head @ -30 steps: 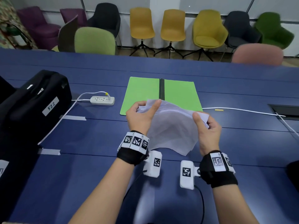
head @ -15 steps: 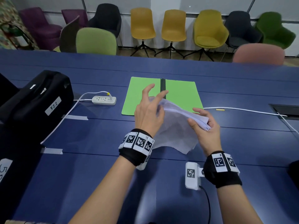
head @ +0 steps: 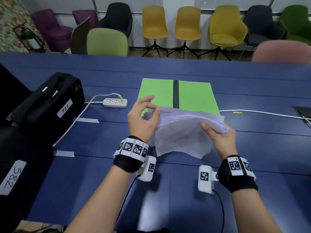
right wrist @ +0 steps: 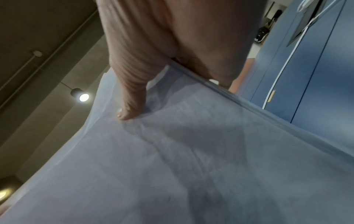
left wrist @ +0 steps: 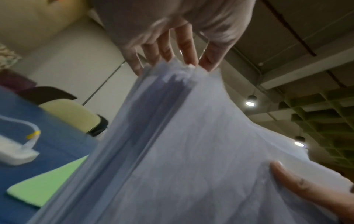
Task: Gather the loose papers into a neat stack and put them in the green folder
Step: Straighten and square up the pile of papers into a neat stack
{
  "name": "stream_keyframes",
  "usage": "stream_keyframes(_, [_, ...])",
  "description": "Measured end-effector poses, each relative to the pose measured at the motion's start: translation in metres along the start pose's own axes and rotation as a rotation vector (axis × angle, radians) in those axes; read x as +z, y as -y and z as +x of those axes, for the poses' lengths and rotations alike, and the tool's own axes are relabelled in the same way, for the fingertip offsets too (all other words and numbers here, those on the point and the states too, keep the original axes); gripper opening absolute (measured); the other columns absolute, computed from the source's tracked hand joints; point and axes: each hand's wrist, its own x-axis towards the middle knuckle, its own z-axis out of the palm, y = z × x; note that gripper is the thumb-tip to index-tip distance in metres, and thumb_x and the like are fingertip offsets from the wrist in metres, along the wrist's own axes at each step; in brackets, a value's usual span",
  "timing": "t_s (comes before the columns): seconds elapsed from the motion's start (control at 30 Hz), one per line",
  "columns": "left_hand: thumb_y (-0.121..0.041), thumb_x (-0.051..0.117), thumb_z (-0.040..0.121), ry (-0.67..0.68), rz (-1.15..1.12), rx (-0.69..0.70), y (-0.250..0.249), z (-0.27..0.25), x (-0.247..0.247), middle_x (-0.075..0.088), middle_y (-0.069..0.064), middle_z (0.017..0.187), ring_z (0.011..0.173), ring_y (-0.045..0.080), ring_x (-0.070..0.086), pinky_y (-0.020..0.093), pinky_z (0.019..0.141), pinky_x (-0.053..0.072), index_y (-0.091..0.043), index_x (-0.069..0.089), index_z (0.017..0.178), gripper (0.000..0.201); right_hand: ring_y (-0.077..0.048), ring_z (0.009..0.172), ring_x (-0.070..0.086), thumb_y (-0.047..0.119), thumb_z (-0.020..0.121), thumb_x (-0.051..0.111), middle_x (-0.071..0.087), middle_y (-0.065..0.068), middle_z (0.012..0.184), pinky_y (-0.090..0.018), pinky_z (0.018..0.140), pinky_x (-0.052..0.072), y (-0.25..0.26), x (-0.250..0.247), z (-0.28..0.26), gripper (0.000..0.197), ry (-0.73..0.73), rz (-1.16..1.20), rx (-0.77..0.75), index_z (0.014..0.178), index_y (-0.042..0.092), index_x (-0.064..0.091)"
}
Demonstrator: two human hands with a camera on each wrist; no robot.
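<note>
A stack of white papers (head: pixel 183 132) hangs in the air above the blue table (head: pixel 101 174), just in front of the green folder (head: pixel 195 96), which lies spread flat with its black spine up. My right hand (head: pixel 217 130) grips the stack's right end, thumb on the near face and fingers behind. My left hand (head: pixel 151 106) is spread, its straight fingertips (left wrist: pixel 189 59) touching the ragged left edge of the papers (left wrist: pixel 191 151). The sheets' lower edges are uneven. In the right wrist view my thumb (right wrist: pixel 130 94) presses the papers (right wrist: pixel 172 166).
A black case labelled 522 (head: pixel 48 101) and another labelled 582 (head: pixel 15 174) stand at the left. A white power strip (head: pixel 115 102) lies left of the folder; a white cable (head: pixel 260 112) runs right toward a recessed socket box (head: pixel 303 111). Chairs line the far side.
My left hand has let go of the stack's left corner and spread its fingers against the edge. The stack has tipped flatter, its upper edge turned toward the folder. The right hand keeps its grip.
</note>
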Motion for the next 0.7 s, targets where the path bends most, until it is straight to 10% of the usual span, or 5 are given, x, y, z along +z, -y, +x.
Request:
stream_keyframes(0.27, [-0.064, 0.072, 0.053, -0.008, -0.076, -0.359, 0.004, 0.001, 0.022, 0.067, -0.006, 0.107, 0.118, 0.011, 0.055, 0.024, 0.101, 0.035, -0.025, 0.031, 0.136, 0.100, 0.006, 0.074, 0.064, 0.012, 0.074, 0.078, 0.072, 0.014, 0.084, -0.009, 0.070, 0.050, -0.004, 0.000, 0.000, 0.025, 0.045, -0.009, 0.011, 0.097, 0.020, 0.070])
stream_keyframes(0.47, [-0.041, 0.076, 0.071, -0.115, -0.063, -0.496, 0.014, 0.009, 0.034, 0.065, -0.002, 0.101, 0.102, 0.018, 0.059, 0.026, 0.091, 0.047, -0.014, 0.066, 0.105, 0.045, -0.003, 0.075, 0.067, 0.009, 0.074, 0.078, 0.074, 0.013, 0.077, -0.020, 0.072, 0.056, -0.007, 0.000, -0.001, 0.022, 0.076, -0.027, 0.081, 0.094, 0.014, 0.071])
stream_keyframes(0.7, [-0.047, 0.066, 0.081, -0.161, -0.218, -0.534, 0.022, 0.017, 0.027, 0.049, -0.008, 0.069, 0.064, 0.005, 0.046, 0.013, 0.064, 0.040, -0.018, 0.061, 0.080, 0.029, 0.000, 0.073, 0.059, 0.016, 0.087, 0.067, 0.066, 0.012, 0.078, -0.020, 0.071, 0.049, -0.004, 0.009, 0.002, 0.008, 0.040, -0.050, 0.037, 0.085, 0.023, 0.068])
